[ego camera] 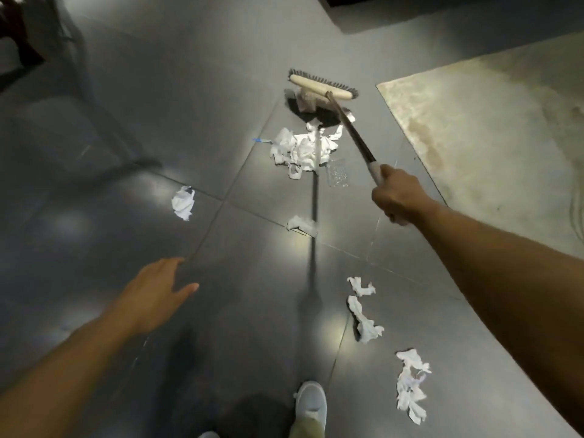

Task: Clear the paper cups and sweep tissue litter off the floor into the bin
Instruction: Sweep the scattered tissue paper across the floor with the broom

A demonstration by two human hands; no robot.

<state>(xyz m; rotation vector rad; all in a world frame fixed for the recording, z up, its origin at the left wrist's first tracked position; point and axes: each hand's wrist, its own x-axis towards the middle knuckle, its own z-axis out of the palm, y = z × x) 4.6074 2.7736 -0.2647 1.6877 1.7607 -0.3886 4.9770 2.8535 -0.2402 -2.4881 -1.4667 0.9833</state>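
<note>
My right hand (396,197) grips the pale end of a broom handle. The broom's cream head (320,86) with dark bristles hovers at the far side of a heap of white tissue litter (300,150) on the dark tiled floor. Single crumpled tissues lie apart: one at the left (183,202), a small one (300,224) in the middle, and three at the near right (361,286), (366,324), (410,384). My left hand (155,289) hangs free above the floor with straight fingers, holding nothing. No paper cups and no bin are in view.
A clear plastic piece (338,175) lies beside the tissue heap. A pale rug (493,128) covers the floor at the right. Chair legs (79,58) stand at the far left. My grey shoe (311,403) is at the bottom centre.
</note>
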